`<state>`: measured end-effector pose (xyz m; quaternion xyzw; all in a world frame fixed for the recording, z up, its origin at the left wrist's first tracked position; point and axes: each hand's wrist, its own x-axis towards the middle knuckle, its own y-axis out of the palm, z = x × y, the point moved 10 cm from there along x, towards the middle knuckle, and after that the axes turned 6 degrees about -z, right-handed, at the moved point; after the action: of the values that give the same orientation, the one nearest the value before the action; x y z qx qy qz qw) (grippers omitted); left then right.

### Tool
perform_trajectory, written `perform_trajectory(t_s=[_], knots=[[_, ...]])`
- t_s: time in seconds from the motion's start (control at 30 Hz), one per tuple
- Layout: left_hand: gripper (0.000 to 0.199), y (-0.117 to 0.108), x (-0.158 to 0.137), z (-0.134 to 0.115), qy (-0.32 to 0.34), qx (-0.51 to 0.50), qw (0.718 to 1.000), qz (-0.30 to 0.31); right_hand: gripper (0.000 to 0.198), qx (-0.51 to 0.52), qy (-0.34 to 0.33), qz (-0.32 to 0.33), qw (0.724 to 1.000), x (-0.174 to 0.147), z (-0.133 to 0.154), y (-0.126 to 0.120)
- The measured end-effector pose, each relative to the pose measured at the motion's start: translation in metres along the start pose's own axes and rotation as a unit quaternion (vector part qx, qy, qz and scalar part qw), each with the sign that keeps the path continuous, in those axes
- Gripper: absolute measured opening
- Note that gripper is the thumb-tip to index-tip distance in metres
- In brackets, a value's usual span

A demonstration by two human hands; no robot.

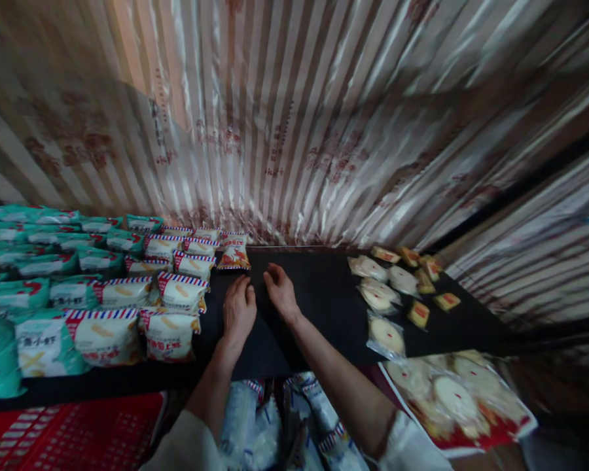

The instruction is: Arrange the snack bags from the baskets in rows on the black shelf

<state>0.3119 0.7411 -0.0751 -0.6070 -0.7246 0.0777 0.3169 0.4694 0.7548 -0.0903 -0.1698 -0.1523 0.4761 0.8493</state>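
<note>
My left hand [239, 309] is over the black table [324, 281], its fingers loosely bent with nothing visible in them. Just beyond its fingertips stands an orange-and-white snack bag [234, 252] with a striped top edge, at the right end of the back row. My right hand [281, 292] is a little to the right, palm turned inward, fingers apart from the thumb and holding nothing that shows. Left of my hands stand rows of white-and-red snack bags [169, 335], with teal snack bags [49, 343] farther left.
Round flat cakes in clear wrappers [387, 335] and small yellow packets [419, 314] lie at the table's right. Below are a box of wrapped cakes [456, 399], a red basket [78, 432] and more bags [255, 418]. A striped plastic curtain [275, 131] hangs behind.
</note>
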Motion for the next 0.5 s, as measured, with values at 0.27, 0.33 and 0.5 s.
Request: perform_trajectory(t_s=[0.27,0.33,0.5], knots=[[0.031,-0.002,-0.114,-0.062,0.118,-0.095,0.984,0.097,0.032,0.031,-0.027,-0.013,0.999,-0.131,-0.051,-0.104],[0.03,-0.004,-0.148,-0.061,0.122,-0.076,0.983,0.114,0.032,0.003,-0.017,-0.01,1.0,-0.165,-0.07,-0.124],[0.032,-0.019,-0.212,-0.039,0.127,0.104,0.979,0.119,0.032,-0.025,0.028,0.012,0.999,-0.227,-0.11,-0.15]])
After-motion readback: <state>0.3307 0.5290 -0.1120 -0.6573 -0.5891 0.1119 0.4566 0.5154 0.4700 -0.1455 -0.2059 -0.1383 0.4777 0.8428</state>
